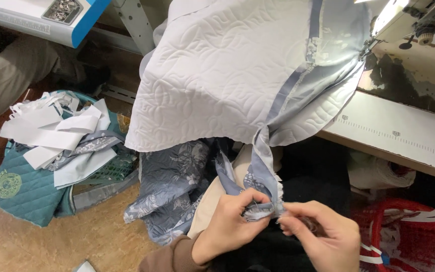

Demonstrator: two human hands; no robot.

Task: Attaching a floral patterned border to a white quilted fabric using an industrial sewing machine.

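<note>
While pinching the frayed end of the blue-grey binding strip (261, 171), left hand (232, 224) bent at wrist, brown cuff at bottom edge, thumb and forefinger closed tight on strip's tip. Right hand (323, 234) opposite, palm down, fingertips narrowed on same frayed end, just touching left fingers. Strip hanging from edge of white quilted panel (227, 75), low centre over lap, well below sewing machine (409, 20) at upper right. Panel draped off light worktable (404, 136) with ruler marks. Blue floral quilted fabric (177, 186) bunched beneath panel, left of hands. Teal basket (21, 189) of white and grey offcuts on floor at left.

Hidden or unclear: right thumb behind own fingers; small object possibly under right fingers, cannot tell. Machine needle washed out by lamp glare. Red basket (414, 231) cut off at right edge.
</note>
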